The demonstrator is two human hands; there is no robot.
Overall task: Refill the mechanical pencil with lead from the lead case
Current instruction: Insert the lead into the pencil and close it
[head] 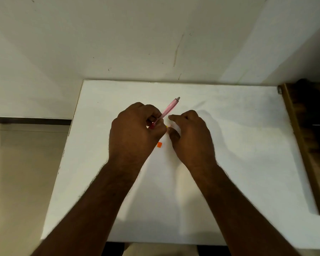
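Observation:
A pink mechanical pencil (169, 107) is gripped in my left hand (135, 130), its grey end pointing up and to the right, away from me. My right hand (190, 133) hovers just right of it over the table, thumb and forefinger apart around a small yellowish piece (167, 126) that is mostly hidden between the two hands. I cannot tell whether the fingers touch that piece. A small orange piece (159, 144) lies on the white cloth just below my left hand's knuckles. No lead is visible.
The white cloth-covered table (238, 145) stands against a pale wall (137, 43). A brown wooden piece of furniture (301, 137) borders the table's right edge. Tiled floor (22, 163) lies off the left edge.

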